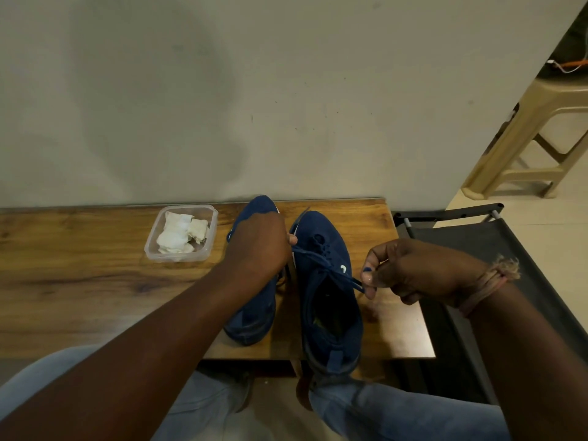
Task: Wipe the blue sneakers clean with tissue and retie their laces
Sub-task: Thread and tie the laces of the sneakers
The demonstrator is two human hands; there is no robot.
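Plain grey wall (286,90): fills the far half of the view, meeting the table's far edge.

Brown wood-grain table (79,281): runs off the left border; right edge and near edge both visible, with bare surface at left and near-left.

Black fabric folding stand (477,243): just beside the table's right edge, filling the room on that side.

Beige plastic stool (525,138): far right, on pale floor, well apart from the table.

Pair of blue fabric sneakers, toes pointing to the wall. Left blue sneaker (254,316): mid-table, partly hidden by the left forearm. Right blue sneaker (327,281): just beside it, heel overhanging the table's near edge, close to the right edge.

Left hand (257,243): over the left sneaker, its thumb reaching to the right sneaker; fingers curled, apparently pinching one end of the lace, though the grip is mostly hidden.

Right hand (413,272): right of the right sneaker, fingertips pinching the other end of the blue lace (321,259), drawn taut across the tongue.

Clear square plastic tub (152,246): left of the sneakers, near the far edge, holding crumpled white tissue wads (178,233).
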